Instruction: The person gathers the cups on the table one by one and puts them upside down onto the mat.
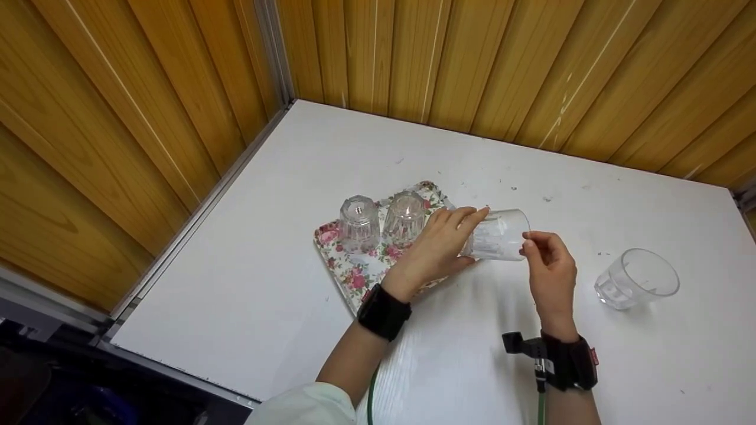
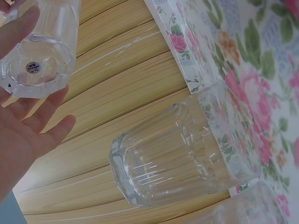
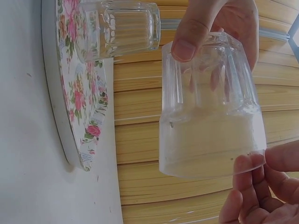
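A clear faceted drinking glass lies sideways between both hands, above the table by the tray's right edge. My left hand grips it around the base end; a small round sticker shows on its bottom in the left wrist view. At the other end, my right hand pinches the rim between thumb and fingers. Two similar glasses, the left one and the right one, stand upside down on a floral tray, left of my hands. The left forearm hides part of the tray.
Another clear glass stands mouth up on the white table, right of my right hand. Wood-look panels wall the table at the back and left. A green cable runs beside the left forearm.
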Action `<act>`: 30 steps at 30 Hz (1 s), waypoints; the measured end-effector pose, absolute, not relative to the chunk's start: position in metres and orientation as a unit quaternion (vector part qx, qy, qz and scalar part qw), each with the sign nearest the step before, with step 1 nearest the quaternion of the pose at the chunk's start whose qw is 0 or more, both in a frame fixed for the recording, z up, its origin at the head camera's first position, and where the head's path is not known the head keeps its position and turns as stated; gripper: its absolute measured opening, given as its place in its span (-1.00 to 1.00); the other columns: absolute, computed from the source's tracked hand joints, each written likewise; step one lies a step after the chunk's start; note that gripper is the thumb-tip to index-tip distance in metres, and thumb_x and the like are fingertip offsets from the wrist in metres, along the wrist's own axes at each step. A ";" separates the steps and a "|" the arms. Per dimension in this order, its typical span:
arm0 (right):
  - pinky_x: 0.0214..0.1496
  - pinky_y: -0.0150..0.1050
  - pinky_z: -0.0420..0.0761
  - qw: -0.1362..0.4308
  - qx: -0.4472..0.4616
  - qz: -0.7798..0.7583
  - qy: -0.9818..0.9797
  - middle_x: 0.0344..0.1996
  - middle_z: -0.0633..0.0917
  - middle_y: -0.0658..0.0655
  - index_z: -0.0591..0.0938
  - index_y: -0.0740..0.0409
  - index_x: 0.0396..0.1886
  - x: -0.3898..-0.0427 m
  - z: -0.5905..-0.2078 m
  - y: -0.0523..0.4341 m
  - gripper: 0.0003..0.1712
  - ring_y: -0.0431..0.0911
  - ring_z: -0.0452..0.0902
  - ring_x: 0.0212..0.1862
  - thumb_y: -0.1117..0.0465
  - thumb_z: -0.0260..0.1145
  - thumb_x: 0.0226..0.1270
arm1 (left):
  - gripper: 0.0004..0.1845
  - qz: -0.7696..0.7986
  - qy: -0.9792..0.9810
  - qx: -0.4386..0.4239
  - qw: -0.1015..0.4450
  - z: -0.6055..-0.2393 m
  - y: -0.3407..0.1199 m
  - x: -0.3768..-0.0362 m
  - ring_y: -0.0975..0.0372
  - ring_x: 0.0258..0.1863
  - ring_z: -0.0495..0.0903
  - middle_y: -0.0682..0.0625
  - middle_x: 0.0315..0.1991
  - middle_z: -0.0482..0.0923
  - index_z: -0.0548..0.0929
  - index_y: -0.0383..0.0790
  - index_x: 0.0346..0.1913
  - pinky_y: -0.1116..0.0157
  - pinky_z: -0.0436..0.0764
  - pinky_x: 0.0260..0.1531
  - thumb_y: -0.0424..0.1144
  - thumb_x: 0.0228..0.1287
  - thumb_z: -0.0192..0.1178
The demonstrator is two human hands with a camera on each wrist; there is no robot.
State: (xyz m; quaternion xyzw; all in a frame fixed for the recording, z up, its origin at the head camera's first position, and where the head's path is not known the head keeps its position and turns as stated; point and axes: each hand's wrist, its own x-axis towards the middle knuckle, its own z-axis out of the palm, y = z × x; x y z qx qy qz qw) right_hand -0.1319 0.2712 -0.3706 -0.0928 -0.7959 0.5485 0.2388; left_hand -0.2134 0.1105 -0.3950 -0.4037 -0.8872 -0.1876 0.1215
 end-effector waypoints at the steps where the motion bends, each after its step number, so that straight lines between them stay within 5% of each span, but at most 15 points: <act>1: -0.24 -0.56 0.46 0.239 -0.093 0.547 -0.797 -0.27 0.59 0.05 0.52 0.46 -0.13 -0.132 -0.371 0.271 -0.77 -0.25 0.49 -0.31 0.37 0.09 0.30 | -0.09 -0.187 -0.888 -0.403 0.120 -0.395 0.111 -0.213 0.14 0.21 0.29 -0.02 0.22 0.30 0.10 -0.08 0.38 0.19 0.09 0.34 -0.03 -0.02 0.35; 6: -0.23 -0.56 0.45 0.237 -0.097 0.542 -0.801 -0.32 0.56 -0.14 0.53 0.43 -0.13 -0.131 -0.372 0.271 -0.78 -0.26 0.49 -0.31 0.36 0.10 0.30 | -0.10 -0.183 -0.891 -0.400 0.113 -0.395 0.111 -0.214 0.14 0.22 0.28 -0.02 0.22 0.30 0.11 -0.08 0.37 0.14 0.09 0.34 -0.03 -0.02 0.35; 30: -0.25 -0.55 0.45 0.225 -0.112 0.533 -0.808 -0.31 0.55 -0.10 0.53 0.38 -0.12 -0.132 -0.372 0.272 -0.77 -0.26 0.50 -0.30 0.33 0.09 0.32 | -0.10 -0.176 -0.889 -0.404 0.125 -0.393 0.110 -0.213 0.15 0.20 0.30 -0.02 0.22 0.30 0.13 -0.09 0.37 0.18 0.13 0.32 -0.03 -0.03 0.35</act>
